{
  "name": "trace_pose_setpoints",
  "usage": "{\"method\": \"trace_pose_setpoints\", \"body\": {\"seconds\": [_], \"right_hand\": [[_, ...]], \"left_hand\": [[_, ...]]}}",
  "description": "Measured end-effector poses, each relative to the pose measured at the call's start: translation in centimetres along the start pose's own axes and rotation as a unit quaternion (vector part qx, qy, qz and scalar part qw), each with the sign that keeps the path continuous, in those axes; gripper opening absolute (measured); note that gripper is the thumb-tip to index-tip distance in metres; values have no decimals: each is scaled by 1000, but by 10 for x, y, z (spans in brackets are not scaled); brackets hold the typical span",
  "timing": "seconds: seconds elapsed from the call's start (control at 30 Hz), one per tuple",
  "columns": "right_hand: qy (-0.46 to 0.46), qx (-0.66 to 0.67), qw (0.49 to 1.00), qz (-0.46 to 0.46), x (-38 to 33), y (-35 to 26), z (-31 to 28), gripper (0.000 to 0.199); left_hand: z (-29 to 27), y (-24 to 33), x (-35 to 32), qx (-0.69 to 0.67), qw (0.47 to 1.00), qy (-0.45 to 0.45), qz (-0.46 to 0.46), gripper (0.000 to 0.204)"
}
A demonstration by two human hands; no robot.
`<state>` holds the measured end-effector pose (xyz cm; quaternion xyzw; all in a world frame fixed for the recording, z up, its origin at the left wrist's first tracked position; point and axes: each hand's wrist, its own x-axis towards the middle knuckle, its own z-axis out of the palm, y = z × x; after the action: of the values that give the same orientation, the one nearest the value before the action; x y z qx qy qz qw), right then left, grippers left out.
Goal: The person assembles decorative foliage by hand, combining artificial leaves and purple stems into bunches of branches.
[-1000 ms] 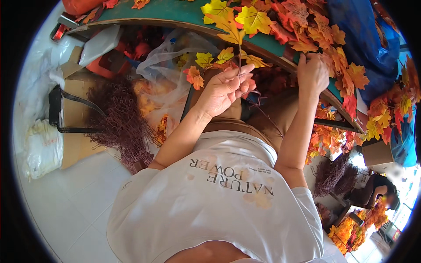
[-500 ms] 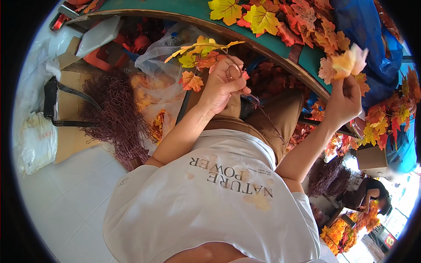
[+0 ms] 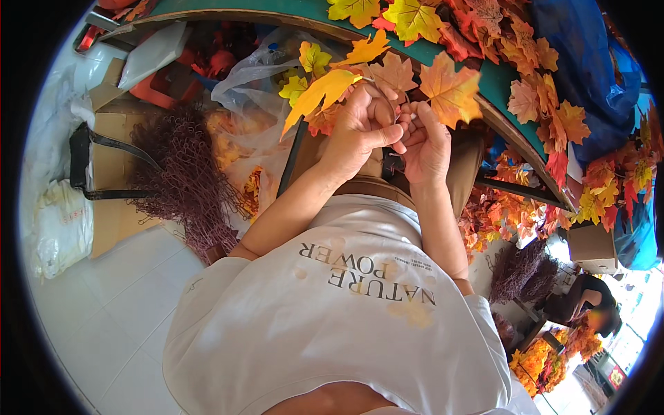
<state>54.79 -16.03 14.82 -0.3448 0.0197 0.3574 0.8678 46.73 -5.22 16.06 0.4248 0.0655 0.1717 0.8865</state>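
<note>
My left hand [image 3: 354, 135] is closed round the stem of an artificial maple branch, its fingers curled and the thumb pointing right. Yellow, green and orange leaves fan out from that branch, a long yellow leaf [image 3: 323, 95] foremost. Close beside it, my right hand [image 3: 427, 149] pinches at the base of an orange artificial maple leaf [image 3: 449, 90], which spreads above the fingertips. The fingertips of both hands nearly meet near the stem. Where leaf and stem come together is partly hidden by the fingers. A paler brownish leaf [image 3: 394, 73] shows behind them.
A green table [image 3: 501, 86] with a wooden edge curves across the front, bearing loose maple leaves [image 3: 477, 24]. A blue plastic sheet [image 3: 577, 76] lies at right. Bundled dark purple wire stems [image 3: 183, 166] stand at left beside a cardboard box [image 3: 111, 155]. Another person [image 3: 584, 304] sits far right.
My right hand has come left from the table edge with a leaf, up to my left hand. The left hand has stayed nearly in place, and its branch has turned, showing the long yellow leaf broadside.
</note>
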Motion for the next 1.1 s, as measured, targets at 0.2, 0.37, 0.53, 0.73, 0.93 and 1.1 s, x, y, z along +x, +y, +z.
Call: {"method": "trace_pose_setpoints", "body": {"seconds": [0.2,0.37,0.53,0.73,0.93,1.1], "right_hand": [[53,-29,998,-27,-2,7,11,20],[71,-28,997,-23,0,10,5,25],[46,-25,999,3,-3,8,7,18],[37,-27,999,4,0,10,3,17],[30,-42,999,-7,-1,12,1,16],[44,-51,998,-17,-3,13,6,15]], "left_hand": [[1,-5,0,24,1000,12,4,40],[1,-4,-1,30,999,11,-5,40],[-1,-7,0,35,999,16,-13,40],[-2,-7,1,34,999,15,1,40],[-4,-6,2,33,999,17,-8,35],[-4,-7,2,29,999,15,-1,34]]}}
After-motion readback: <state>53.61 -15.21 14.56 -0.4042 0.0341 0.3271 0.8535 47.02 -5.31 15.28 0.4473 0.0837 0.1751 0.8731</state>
